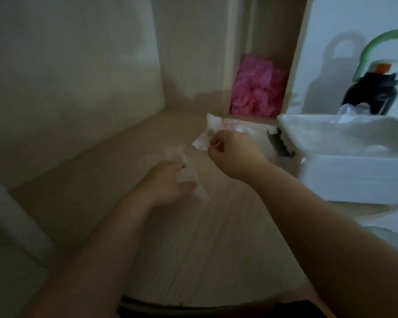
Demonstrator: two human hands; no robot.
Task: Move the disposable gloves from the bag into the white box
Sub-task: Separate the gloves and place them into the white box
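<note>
— Clear film, likely a disposable glove (pixel 197 184), blurred against the left hand (pixel 168 182); fingers (pixel 178 167) loosely spread, hold on it unclear; bag (pixel 218 127), at the back of the worktop (pixel 193 249), pinched by the right hand (pixel 233 152).
— Pulling-out step, seemingly; next, across to the white box (pixel 354 180) just right of the bag.

Dim light. A pale wood-grain tabletop (pixel 170 249) is closed in by beige panels (pixel 67 76); a narrow niche (pixel 271 37) holds a pink bundle (pixel 255 88) beside a white wall (pixel 345 31).
</note>
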